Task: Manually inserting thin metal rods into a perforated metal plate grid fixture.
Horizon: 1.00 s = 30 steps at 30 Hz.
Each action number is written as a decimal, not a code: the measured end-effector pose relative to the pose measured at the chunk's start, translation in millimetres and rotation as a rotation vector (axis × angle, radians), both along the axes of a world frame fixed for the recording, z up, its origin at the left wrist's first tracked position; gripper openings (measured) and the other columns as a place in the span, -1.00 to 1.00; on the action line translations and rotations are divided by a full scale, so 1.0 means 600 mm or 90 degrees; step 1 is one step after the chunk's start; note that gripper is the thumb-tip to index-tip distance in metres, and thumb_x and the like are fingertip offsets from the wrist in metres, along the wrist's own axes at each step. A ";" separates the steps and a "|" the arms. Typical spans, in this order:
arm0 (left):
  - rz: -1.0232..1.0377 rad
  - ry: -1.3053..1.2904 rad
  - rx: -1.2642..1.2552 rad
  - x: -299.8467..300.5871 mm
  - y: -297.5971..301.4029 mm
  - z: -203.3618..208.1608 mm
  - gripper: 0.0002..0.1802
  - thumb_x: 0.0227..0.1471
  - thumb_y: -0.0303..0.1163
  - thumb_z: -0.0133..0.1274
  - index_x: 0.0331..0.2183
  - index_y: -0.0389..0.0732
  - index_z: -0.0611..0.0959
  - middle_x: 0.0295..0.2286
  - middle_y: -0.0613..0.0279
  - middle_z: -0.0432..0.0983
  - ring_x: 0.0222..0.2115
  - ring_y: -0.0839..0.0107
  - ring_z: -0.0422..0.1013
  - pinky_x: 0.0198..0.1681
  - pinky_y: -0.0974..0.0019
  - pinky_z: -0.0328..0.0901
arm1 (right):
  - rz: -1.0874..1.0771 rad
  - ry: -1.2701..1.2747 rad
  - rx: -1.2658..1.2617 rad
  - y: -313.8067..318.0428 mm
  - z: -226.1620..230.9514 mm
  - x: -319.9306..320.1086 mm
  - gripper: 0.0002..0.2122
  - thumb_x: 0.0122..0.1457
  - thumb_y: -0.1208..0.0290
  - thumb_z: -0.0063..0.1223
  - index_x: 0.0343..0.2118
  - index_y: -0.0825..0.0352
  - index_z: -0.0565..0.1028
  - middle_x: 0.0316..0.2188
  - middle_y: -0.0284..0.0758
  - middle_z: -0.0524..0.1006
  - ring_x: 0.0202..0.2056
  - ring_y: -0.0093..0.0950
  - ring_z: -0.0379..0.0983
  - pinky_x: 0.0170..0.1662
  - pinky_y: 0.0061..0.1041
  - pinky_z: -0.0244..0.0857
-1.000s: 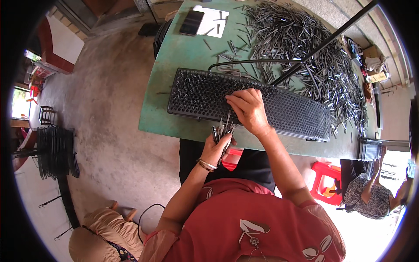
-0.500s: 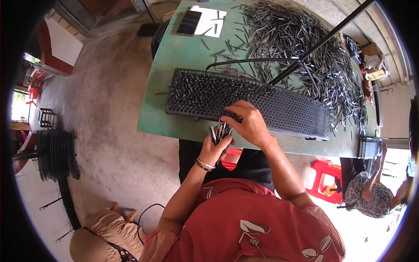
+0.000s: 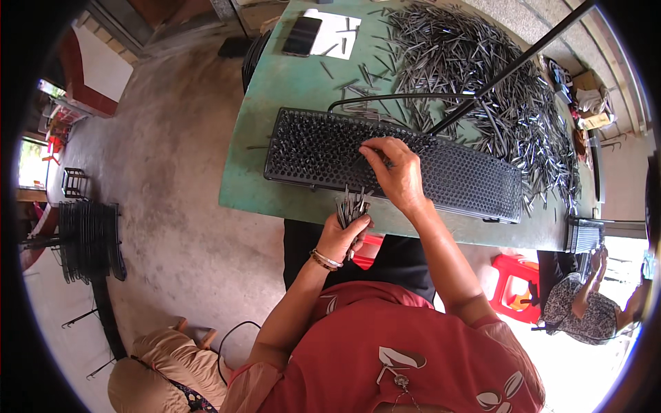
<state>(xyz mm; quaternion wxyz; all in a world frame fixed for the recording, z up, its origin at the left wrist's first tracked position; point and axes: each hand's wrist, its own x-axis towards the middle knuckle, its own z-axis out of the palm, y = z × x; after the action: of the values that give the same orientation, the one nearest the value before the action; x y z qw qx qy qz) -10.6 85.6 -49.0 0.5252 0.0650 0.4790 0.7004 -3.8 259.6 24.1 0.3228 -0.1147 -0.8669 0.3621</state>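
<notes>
My left hand point(image 3: 337, 239) is wrapped round a bundle of thin metal rods point(image 3: 352, 206), whose ends stick up past the fingers in front of the table edge. Above the middle of a long black perforated tray point(image 3: 475, 180), my right hand point(image 3: 399, 173) is pinched with fingertips pointing left. Whatever is between those fingertips is too small and dark to make out. Dark rods stand upright in the holes over the tray's left part; bare holes show on its right part.
A large heap of loose rods point(image 3: 475, 62) covers the far right of the green table point(image 3: 241, 172). A phone point(image 3: 301, 36) lies on white paper at far left. A black metal bar point(image 3: 509, 65) slants over the tray. Two other people sit nearby, lower left and right.
My right hand has moved from the bundle at my left hand up and away, over the tray. My left hand stays near the table edge, still round the rods.
</notes>
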 end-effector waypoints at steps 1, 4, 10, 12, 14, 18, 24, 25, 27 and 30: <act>-0.013 -0.004 0.010 -0.001 0.000 0.001 -0.80 0.06 -0.41 0.03 -0.25 -0.26 0.49 -0.51 0.25 0.48 -0.67 0.63 0.28 -0.73 0.55 0.12 | 0.000 0.000 0.000 0.000 -0.003 -0.001 -0.89 0.02 0.52 0.16 -0.36 0.39 0.54 -0.45 -0.27 0.54 -0.42 -0.42 0.48 -0.40 -0.52 0.35; 0.033 -0.023 0.045 0.005 0.003 0.005 -0.80 0.06 -0.37 0.03 -0.25 -0.25 0.48 -0.50 0.25 0.48 -0.62 0.60 0.32 -0.70 0.54 0.19 | 0.004 0.006 0.033 -0.004 -0.001 -0.007 -0.88 0.00 0.53 0.16 -0.37 0.38 0.54 -0.45 -0.26 0.55 -0.39 -0.35 0.48 -0.36 -0.47 0.36; 0.065 -0.057 0.045 0.006 0.002 0.019 -0.80 0.06 -0.39 0.04 -0.27 -0.28 0.51 -0.48 0.22 0.50 -0.60 0.57 0.37 -0.63 0.46 0.33 | 0.025 0.039 0.079 -0.010 0.001 -0.016 -0.91 -0.03 0.52 0.17 -0.43 0.35 0.54 -0.49 -0.26 0.54 -0.41 -0.26 0.47 -0.32 -0.36 0.33; 0.062 -0.060 0.039 0.005 0.000 0.018 -0.79 0.06 -0.39 0.04 -0.25 -0.27 0.50 -0.49 0.23 0.49 -0.61 0.58 0.37 -0.64 0.47 0.32 | 0.020 0.050 0.082 -0.011 -0.001 -0.016 -0.92 -0.04 0.51 0.17 -0.44 0.35 0.54 -0.49 -0.26 0.54 -0.42 -0.26 0.47 -0.31 -0.35 0.32; 0.060 -0.062 0.033 0.005 -0.002 0.017 -0.78 0.06 -0.40 0.04 -0.23 -0.25 0.49 -0.50 0.24 0.49 -0.61 0.59 0.37 -0.65 0.48 0.30 | 0.024 0.030 0.088 -0.009 -0.011 -0.015 -0.90 -0.04 0.50 0.18 -0.42 0.35 0.55 -0.47 -0.27 0.55 -0.39 -0.28 0.47 -0.29 -0.37 0.33; 0.050 -0.052 0.066 0.002 -0.004 0.023 -0.79 0.04 -0.46 0.06 -0.23 -0.23 0.48 -0.53 0.28 0.47 -0.66 0.62 0.32 -0.70 0.53 0.20 | 0.053 0.010 0.181 -0.010 -0.020 -0.010 -0.88 -0.05 0.49 0.19 -0.40 0.35 0.56 -0.42 -0.30 0.54 -0.35 -0.30 0.47 -0.28 -0.39 0.34; 0.065 -0.050 0.059 0.004 -0.005 0.021 -0.85 0.03 -0.48 0.07 -0.30 -0.24 0.51 -0.55 0.30 0.44 -0.69 0.64 0.28 -0.73 0.55 0.13 | 0.006 0.085 0.188 -0.012 -0.008 -0.001 -0.85 -0.04 0.45 0.20 -0.37 0.35 0.57 -0.43 -0.29 0.53 -0.41 -0.35 0.46 -0.34 -0.45 0.34; 0.077 -0.042 0.056 0.003 -0.006 0.020 -0.88 0.03 -0.48 0.07 -0.32 -0.25 0.51 -0.55 0.29 0.44 -0.69 0.64 0.28 -0.73 0.55 0.13 | 0.006 0.085 0.187 -0.012 0.000 0.010 -0.85 -0.04 0.45 0.20 -0.37 0.35 0.57 -0.43 -0.29 0.53 -0.41 -0.35 0.46 -0.34 -0.45 0.34; 0.093 -0.050 0.067 0.003 -0.004 0.027 -0.90 0.03 -0.48 0.07 -0.34 -0.25 0.51 -0.55 0.28 0.44 -0.68 0.63 0.29 -0.73 0.55 0.13 | 0.059 -0.195 -0.132 -0.015 0.025 0.045 -0.84 0.02 0.41 0.19 -0.36 0.36 0.59 -0.45 -0.27 0.54 -0.48 -0.44 0.46 -0.39 -0.53 0.33; 0.091 -0.045 0.085 0.002 0.001 0.032 -0.91 0.04 -0.48 0.06 -0.36 -0.27 0.51 -0.55 0.27 0.44 -0.68 0.63 0.29 -0.73 0.54 0.13 | 0.098 -0.249 -0.247 -0.017 -0.002 0.069 -0.81 0.07 0.37 0.17 -0.35 0.41 0.58 -0.46 -0.30 0.56 -0.49 -0.61 0.44 -0.42 -0.60 0.31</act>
<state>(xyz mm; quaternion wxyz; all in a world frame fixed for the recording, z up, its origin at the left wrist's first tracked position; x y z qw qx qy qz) -9.4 86.0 -29.6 0.4849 0.0408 0.4156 0.7685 37.7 249.2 22.7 0.0933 -0.1757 -0.8334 0.5157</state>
